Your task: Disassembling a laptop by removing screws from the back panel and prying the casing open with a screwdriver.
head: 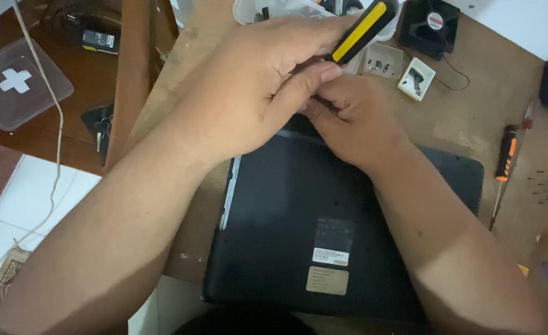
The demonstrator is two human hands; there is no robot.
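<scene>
Both hands, left [255, 80] and right [354, 121], grip a yellow-black screwdriver [360, 31] over an upturned laptop [298, 236].

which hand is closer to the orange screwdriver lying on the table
Right. The right hand sits at the laptop's far edge, with bare table between it and the orange screwdriver. The left hand, gripping the yellow and black screwdriver, is farther left.

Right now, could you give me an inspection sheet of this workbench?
Surface: brown wooden table, scuffed.
Job's things: black laptop lying base up; yellow-and-black screwdriver.
Clutter: orange screwdriver, small fan, white parts tray, loose screws, clear box.
Hands: left hand wrapped around the yellow screwdriver; right hand pressed at the laptop's far edge, tip hidden.
Cables: white cord hanging at left; thin fan wire.
Surroundings: white tiled floor.
</scene>
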